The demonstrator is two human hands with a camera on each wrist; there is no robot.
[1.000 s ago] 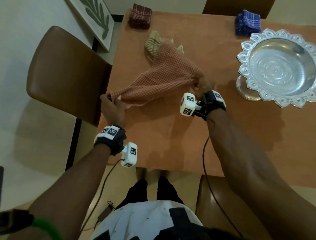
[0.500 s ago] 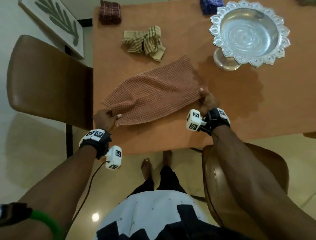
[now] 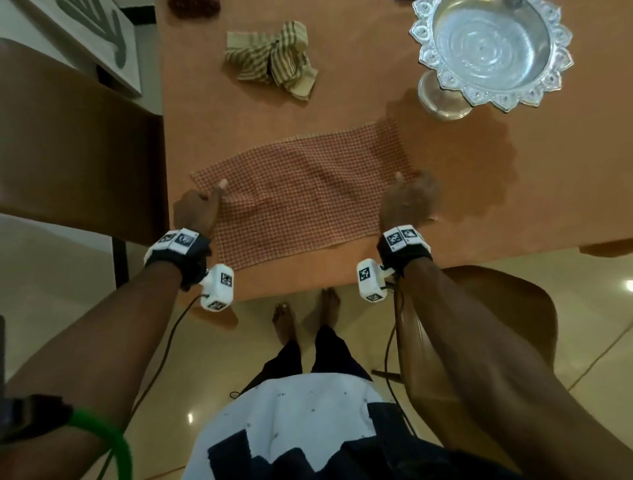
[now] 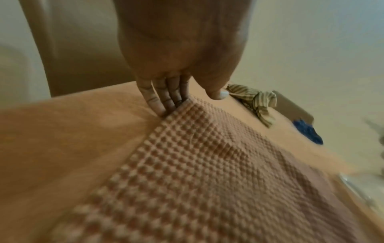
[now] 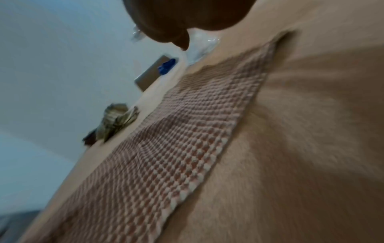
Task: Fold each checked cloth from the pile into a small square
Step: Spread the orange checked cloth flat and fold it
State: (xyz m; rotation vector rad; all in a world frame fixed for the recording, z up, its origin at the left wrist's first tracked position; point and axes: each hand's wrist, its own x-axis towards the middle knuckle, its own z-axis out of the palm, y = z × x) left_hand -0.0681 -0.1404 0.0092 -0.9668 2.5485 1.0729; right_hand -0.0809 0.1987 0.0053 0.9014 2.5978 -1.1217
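Note:
An orange checked cloth point(image 3: 308, 192) lies spread flat on the table point(image 3: 342, 113), close to its front edge. My left hand point(image 3: 197, 209) is at the cloth's left edge. In the left wrist view its straight fingers point(image 4: 164, 98) touch the edge of the cloth point(image 4: 207, 164), with the thumb lifted clear. My right hand point(image 3: 407, 202) hovers over the right edge. The right wrist view shows only its palm and thumb point(image 5: 180, 39), above a cloth point(image 5: 187, 139) that lies flat and unheld. A crumpled olive striped cloth point(image 3: 274, 58) sits farther back.
A silver pedestal bowl point(image 3: 489, 48) stands at the back right, near the cloth's far corner. A folded dark red cloth point(image 3: 193, 3) and a blue one point(image 4: 307, 131) lie at the far edge. Brown chairs stand at the left point(image 3: 68, 154) and the front right point(image 3: 496, 308).
The orange cloth, held stretched by two corners, now lies flat nearer the front edge. Both hands have eased off the corners they pinched, thumbs lifted.

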